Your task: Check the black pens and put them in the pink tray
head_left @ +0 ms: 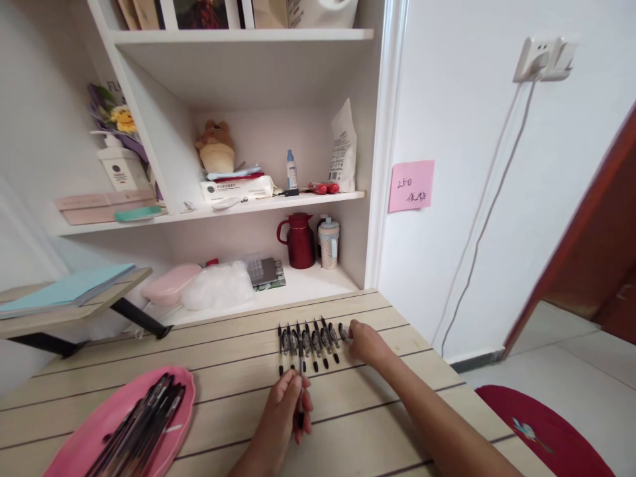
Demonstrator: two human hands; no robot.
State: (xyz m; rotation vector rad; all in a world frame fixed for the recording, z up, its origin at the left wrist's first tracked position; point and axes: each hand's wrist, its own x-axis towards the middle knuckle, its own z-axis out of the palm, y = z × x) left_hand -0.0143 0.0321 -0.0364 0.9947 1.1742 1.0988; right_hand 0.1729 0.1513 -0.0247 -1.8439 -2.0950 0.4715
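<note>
My left hand [289, 405] is closed around a slim black pen [301, 391] held upright, its top reaching to the near side of a row on the table. That row is made of several black-capped pens [325, 351] lying side by side, with small dark oval pieces [314, 343] between them; their kind is too small to make out. At the row's right end, my right hand [365, 341] pinches the last dark oval piece [343, 331], its fingertips partly covering it. On the left, a pink tray [187, 391] bears a bundle of dark pens [149, 424].
Behind the slatted wooden table [348, 424] stands a white shelf unit [243, 205] with a red jug [301, 242], a pale cup [328, 244] and a cotton-like white bundle [218, 286]. A small raised stand [114, 291] is at left. A red stool [541, 430] stands at right.
</note>
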